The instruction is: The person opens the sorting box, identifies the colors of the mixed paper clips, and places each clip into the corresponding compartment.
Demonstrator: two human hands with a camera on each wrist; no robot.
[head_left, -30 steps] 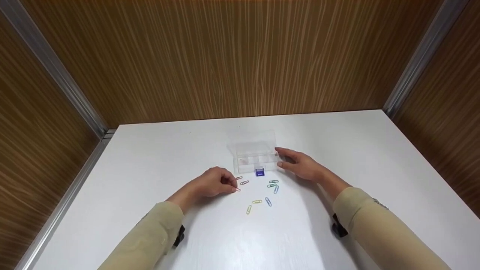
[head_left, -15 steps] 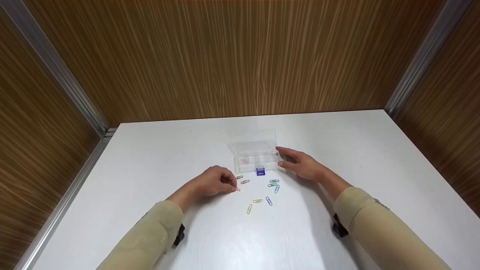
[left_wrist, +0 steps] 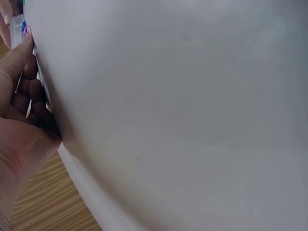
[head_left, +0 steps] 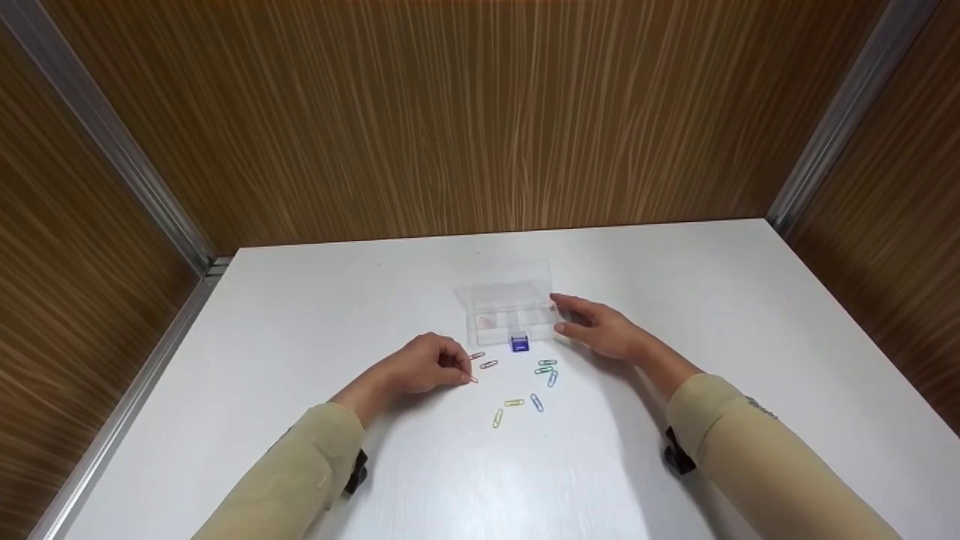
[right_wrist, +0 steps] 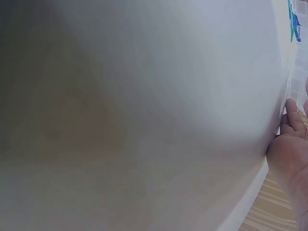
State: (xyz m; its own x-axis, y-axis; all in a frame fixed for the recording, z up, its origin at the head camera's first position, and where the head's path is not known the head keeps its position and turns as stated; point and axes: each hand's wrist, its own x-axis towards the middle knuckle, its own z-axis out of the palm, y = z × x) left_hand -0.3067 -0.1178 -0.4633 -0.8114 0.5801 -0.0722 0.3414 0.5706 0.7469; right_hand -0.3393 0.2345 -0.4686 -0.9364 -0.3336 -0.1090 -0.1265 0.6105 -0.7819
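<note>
My left hand [head_left: 429, 364] pinches a small pink paper clip [head_left: 475, 380] between thumb and forefinger, low over the white table; its loop shows at the fingertips in the left wrist view. Just beyond those fingers lie two reddish paper clips [head_left: 489, 364]. A clear plastic box [head_left: 491, 334] with compartments stands behind them, its lid [head_left: 510, 274] raised and its purple-blue latch [head_left: 520, 343] facing me. Something pinkish sits in its left compartment. At the box's right end rests my right hand [head_left: 604, 331], thumb and fingers spread and touching the side.
Two green paper clips [head_left: 544, 370] and two blue ones [head_left: 537, 403] lie in front of the box on the right. Two yellow paper clips [head_left: 498, 418] are nearer to me. Wood-grain panels [head_left: 480, 120] enclose the white table [head_left: 315, 300] at the back and sides.
Both hands stay almost still. The left fingertips shift very slightly with the pink paper clip between them; the box and the other clips keep their places.
</note>
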